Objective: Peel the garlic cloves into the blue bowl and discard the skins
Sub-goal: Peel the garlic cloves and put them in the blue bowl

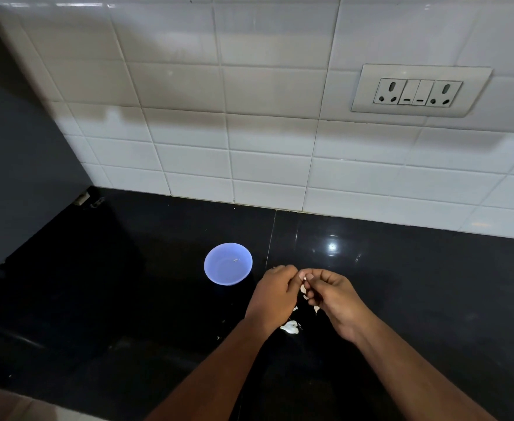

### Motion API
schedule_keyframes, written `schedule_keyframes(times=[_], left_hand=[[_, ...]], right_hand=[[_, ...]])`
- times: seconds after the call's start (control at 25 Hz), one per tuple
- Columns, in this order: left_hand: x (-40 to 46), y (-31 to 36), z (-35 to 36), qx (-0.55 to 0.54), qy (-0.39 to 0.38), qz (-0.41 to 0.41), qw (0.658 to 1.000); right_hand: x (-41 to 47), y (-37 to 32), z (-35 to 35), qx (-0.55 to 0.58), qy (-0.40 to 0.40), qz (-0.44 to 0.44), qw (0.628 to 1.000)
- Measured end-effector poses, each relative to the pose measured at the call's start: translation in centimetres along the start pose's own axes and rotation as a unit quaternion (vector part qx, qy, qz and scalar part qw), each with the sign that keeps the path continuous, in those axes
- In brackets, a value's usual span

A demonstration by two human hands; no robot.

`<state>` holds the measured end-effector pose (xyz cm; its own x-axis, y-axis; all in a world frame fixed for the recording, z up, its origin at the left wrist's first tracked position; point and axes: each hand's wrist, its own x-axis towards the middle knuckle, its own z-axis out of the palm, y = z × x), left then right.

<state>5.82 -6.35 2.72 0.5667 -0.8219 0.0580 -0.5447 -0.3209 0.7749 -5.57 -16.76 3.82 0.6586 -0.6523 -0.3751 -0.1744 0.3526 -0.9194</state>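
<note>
A small blue bowl point(228, 264) stands on the black counter point(128, 299), with only a tiny pale fleck inside. Just to its right, my left hand point(275, 294) and my right hand point(330, 291) meet above the counter. Both pinch a pale garlic clove point(303, 287) between their fingertips; most of it is hidden by the fingers. Loose white garlic skins point(290, 326) lie on the counter under and between my wrists, and a small piece point(316, 309) shows below my right hand.
A white tiled wall point(249, 132) rises behind the counter, with a socket and switch plate point(419, 91) at the upper right. A dark panel point(12, 162) closes off the left side. The counter's front edge runs along the lower left.
</note>
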Motion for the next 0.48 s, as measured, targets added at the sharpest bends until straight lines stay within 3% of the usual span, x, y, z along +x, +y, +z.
schedule_keyframes(times=[0.24,0.48], left_hand=[[0.1,-0.1,0.0,-0.028,0.025,-0.016,0.999],[-0.3,0.7,0.7,-0.126,0.033,-0.104,0.986]], right_hand=[[-1.0,-1.3,0.2,-0.082,-0.044,-0.04,0.995],[-1.5,-1.0,0.9,-0.153,0.031,-0.086,0.984]])
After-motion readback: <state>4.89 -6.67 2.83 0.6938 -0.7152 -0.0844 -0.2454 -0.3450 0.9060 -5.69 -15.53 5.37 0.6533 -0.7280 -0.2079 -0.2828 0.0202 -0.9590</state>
